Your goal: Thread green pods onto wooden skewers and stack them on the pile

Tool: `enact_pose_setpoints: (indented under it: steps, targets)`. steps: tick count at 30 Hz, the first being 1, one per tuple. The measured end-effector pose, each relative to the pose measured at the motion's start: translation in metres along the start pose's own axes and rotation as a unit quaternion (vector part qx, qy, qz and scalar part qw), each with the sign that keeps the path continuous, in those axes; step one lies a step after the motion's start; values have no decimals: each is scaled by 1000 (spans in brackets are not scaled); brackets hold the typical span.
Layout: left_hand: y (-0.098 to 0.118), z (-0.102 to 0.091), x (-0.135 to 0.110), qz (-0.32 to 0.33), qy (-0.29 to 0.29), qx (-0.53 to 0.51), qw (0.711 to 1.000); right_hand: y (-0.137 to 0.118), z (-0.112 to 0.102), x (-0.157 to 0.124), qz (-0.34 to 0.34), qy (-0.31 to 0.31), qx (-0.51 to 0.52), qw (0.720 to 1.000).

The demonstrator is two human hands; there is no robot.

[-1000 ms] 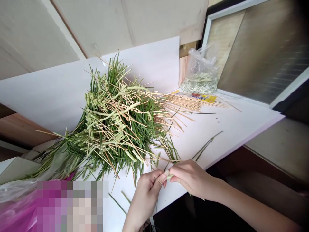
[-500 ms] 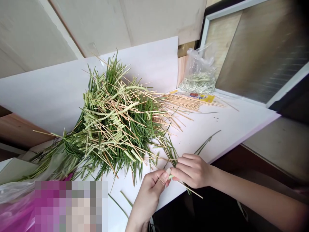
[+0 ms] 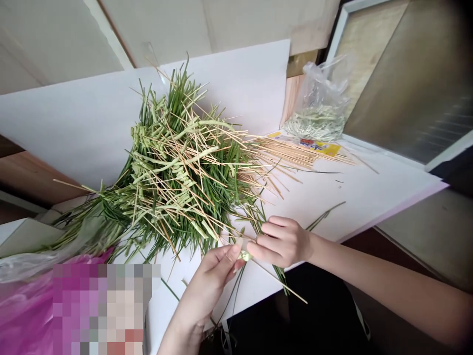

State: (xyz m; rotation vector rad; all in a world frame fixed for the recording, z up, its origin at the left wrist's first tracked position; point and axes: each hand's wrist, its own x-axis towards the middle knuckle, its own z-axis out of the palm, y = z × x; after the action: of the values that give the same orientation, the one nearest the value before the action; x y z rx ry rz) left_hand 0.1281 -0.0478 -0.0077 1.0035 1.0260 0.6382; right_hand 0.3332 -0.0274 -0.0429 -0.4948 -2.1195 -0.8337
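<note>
Both my hands meet at the near edge of a white board (image 3: 362, 192). My left hand (image 3: 212, 278) and my right hand (image 3: 281, 241) pinch a small pale green folded leaf piece (image 3: 244, 255) between their fingertips. It sits on a thin wooden skewer (image 3: 281, 283) that runs down to the right, past the board's edge. Long green leaf strands trail from the piece below my hands. Just beyond my fingers lies a big heap of woven green leaves on skewers (image 3: 177, 172).
Loose wooden skewers (image 3: 295, 155) fan out to the right of the heap, over a yellow packet (image 3: 314, 144). A clear plastic bag of pale strips (image 3: 320, 111) stands at the back right. A pink bag (image 3: 25, 310) lies at the lower left. A stray leaf (image 3: 325, 215) lies on the board.
Both hands have moved up and a little left, closer to the heap. The skewer now sticks out below my right hand. The view has shifted slightly.
</note>
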Motion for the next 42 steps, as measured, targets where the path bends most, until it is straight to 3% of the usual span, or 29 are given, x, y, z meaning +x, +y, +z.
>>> enact_pose_setpoints:
  steps: [4,7,9,12,15,18,22,24,26,32,35,37,39,42]
  targets:
    - [-11,0,1,-47,15,-54,997,3,6,-2,-31,27,1,999]
    - [-18,-19,-3,-40,-3,-111,993,19,3,-14,-14,31,1,999]
    - [-20,-41,-10,8,49,-107,993,34,-4,-27,45,18,-4,999]
    - [-24,-71,-19,81,161,50,982,47,-15,-44,160,-34,8,987]
    - [-33,-76,-20,125,179,272,937,39,-17,-48,228,-115,87,963]
    - [-44,-66,-12,168,163,438,868,17,-14,-39,261,-190,181,929]
    - [-53,-62,-4,258,196,558,764,-4,-13,-26,294,-265,257,882]
    - [-54,-60,-5,299,220,570,733,-10,-14,-22,311,-288,277,862]
    - [-53,-53,-7,329,228,548,734,-16,-13,-18,328,-305,286,847]
    - [-52,-15,-5,305,97,449,834,-36,-3,4,378,-328,350,792]
    - [-53,-14,-1,300,87,406,859,-38,-5,13,396,-319,392,767]
    - [-52,-22,-1,307,100,385,865,-36,-9,15,418,-312,429,738]
    - [-51,-30,-3,321,110,381,860,-35,-13,16,448,-309,478,689]
    - [-48,-40,-7,372,96,415,825,-35,-13,16,490,-311,525,623]
